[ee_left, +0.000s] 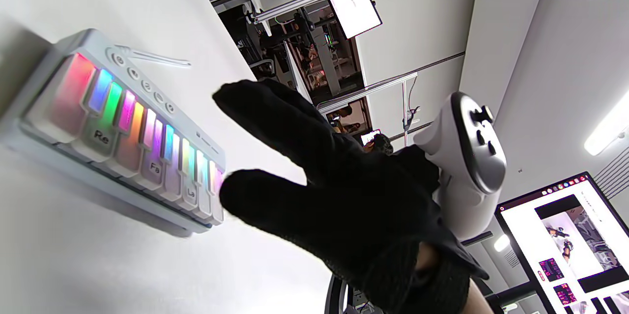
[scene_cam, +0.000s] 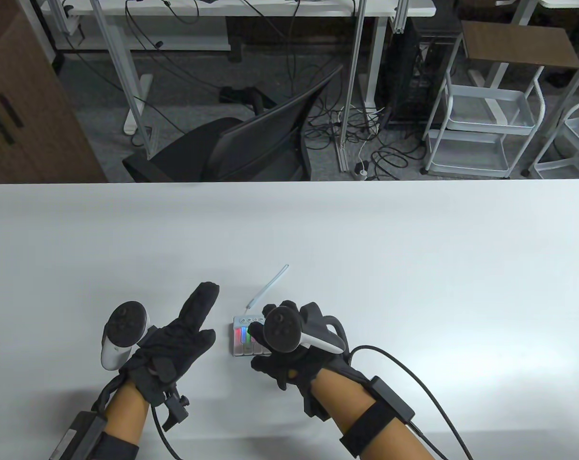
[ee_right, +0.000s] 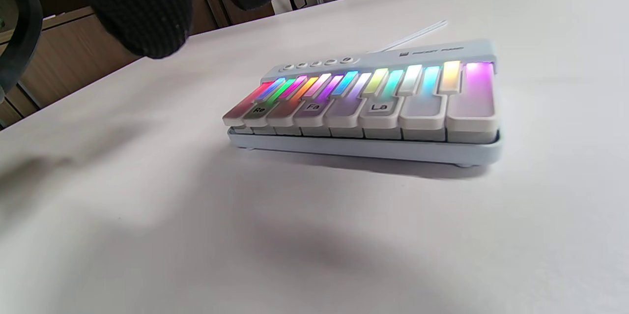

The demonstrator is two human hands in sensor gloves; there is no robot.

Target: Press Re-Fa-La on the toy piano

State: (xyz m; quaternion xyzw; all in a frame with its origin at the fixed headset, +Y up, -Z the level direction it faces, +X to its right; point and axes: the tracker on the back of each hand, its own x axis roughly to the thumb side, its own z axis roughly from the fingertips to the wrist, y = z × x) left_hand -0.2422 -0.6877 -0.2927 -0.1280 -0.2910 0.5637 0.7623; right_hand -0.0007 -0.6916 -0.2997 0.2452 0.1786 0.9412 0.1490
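A small white toy piano with rainbow-lit keys lies on the white table near the front. The right wrist view shows its keys marked Re, Fa and La. My right hand hovers over the piano's right half with its fingers spread. Its fingers hang above the keys without touching them. The left wrist view shows this hand beside the piano's right end. My left hand lies open on the table just left of the piano, holding nothing.
A thin clear rod runs from the piano's back edge toward the far right. A black office chair stands beyond the table's far edge. Cables trail from both wrists at the near edge.
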